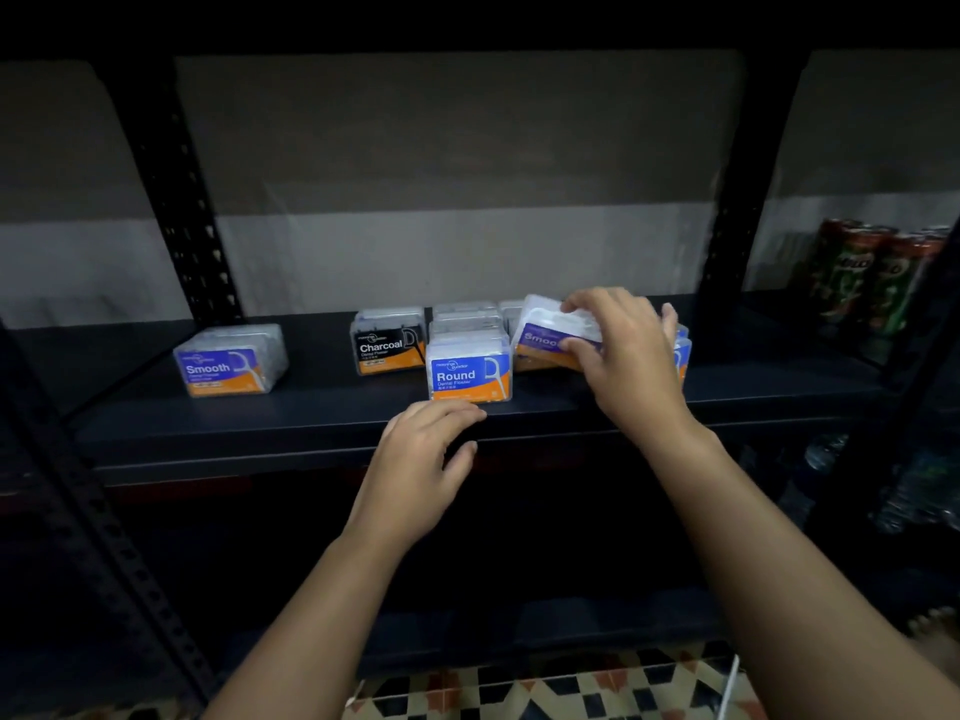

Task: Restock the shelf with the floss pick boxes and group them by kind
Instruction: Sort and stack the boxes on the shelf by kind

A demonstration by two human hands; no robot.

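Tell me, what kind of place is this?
Probably a small shop or stockroom: a dark metal shelf holds retail floss pick boxes, with drink cans on the next bay.

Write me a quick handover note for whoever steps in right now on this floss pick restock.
Right hand grips a tilted clear Smooth floss box above the right-hand boxes. Left hand is open at the dark shelf's front edge, holding nothing.
Done: Charcoal box and Round row stand mid-shelf.
Left: a lone Smooth box sits apart at left; bring the Smooth boxes together.
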